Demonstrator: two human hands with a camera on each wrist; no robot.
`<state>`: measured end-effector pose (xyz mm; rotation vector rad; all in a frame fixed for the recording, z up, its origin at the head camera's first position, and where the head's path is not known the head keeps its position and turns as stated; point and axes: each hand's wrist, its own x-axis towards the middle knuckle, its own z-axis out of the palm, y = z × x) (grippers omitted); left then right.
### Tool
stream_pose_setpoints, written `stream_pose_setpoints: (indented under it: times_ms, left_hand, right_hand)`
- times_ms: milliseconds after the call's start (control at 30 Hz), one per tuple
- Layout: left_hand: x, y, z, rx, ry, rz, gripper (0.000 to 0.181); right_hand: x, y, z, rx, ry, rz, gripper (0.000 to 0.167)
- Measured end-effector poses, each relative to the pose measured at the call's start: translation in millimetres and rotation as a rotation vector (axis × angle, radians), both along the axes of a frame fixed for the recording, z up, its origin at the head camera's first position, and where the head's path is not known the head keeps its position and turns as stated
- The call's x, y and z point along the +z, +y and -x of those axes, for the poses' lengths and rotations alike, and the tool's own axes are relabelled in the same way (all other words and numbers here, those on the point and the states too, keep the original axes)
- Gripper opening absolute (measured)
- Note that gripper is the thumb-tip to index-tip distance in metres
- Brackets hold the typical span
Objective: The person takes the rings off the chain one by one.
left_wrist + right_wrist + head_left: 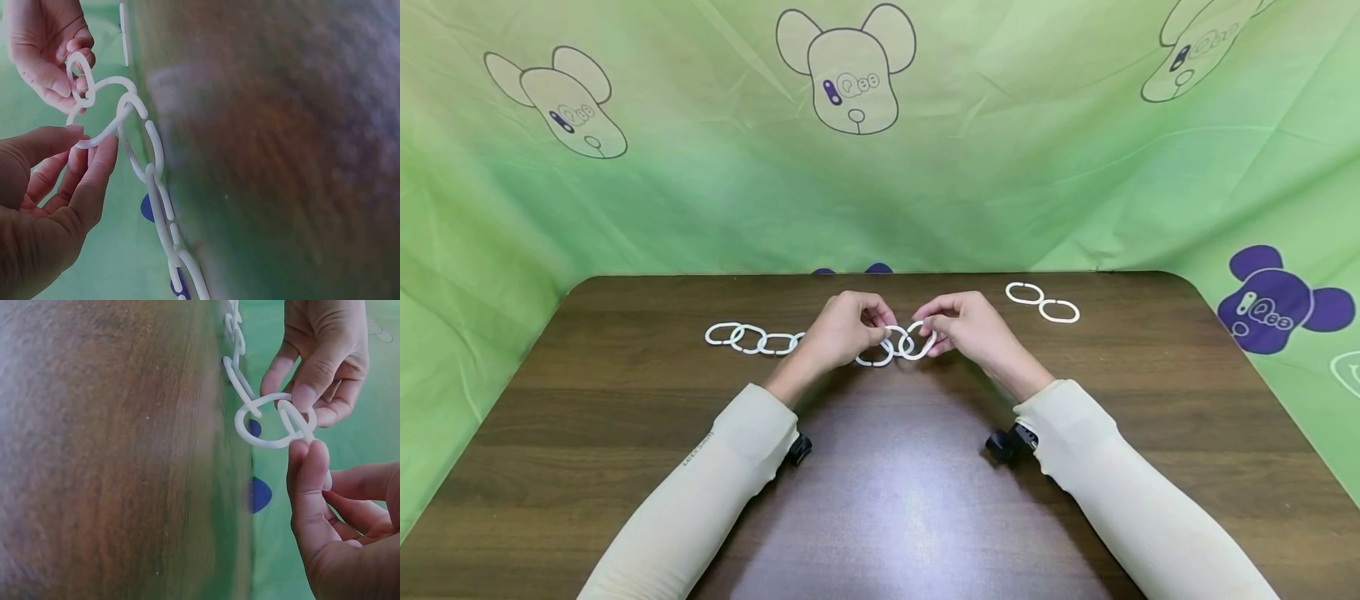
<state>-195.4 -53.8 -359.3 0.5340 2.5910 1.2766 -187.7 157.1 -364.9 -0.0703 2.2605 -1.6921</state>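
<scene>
the fingers of the left hand [850,327], nearly closed, pinch one ring [98,140] of a white chain [160,212], and the right hand [966,329] pinches another [91,81] looped through it just as narrowly. the chain trails left along the surface [880,517], with two separate rings [1063,322] well apart at far right. steadying the left ring and turning the right one gently should avoid unhooking them.

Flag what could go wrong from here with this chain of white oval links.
The white oval end link could slip, since the right hand holds it only by a pinch. Gaps show in several links of the white oval-link chain, so pulling might unhook one.
</scene>
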Motion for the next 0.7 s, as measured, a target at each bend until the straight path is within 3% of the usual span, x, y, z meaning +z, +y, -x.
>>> stream_pose_setpoints:
  times_ms: [700]
  left_hand:
    - [1.5, -0.5, -3.0, -0.031, 0.129, 0.033, 0.006]
  right_hand:
    - [3.7, 0.7, -1.3, 0.048, 0.006, -0.015, 0.025]
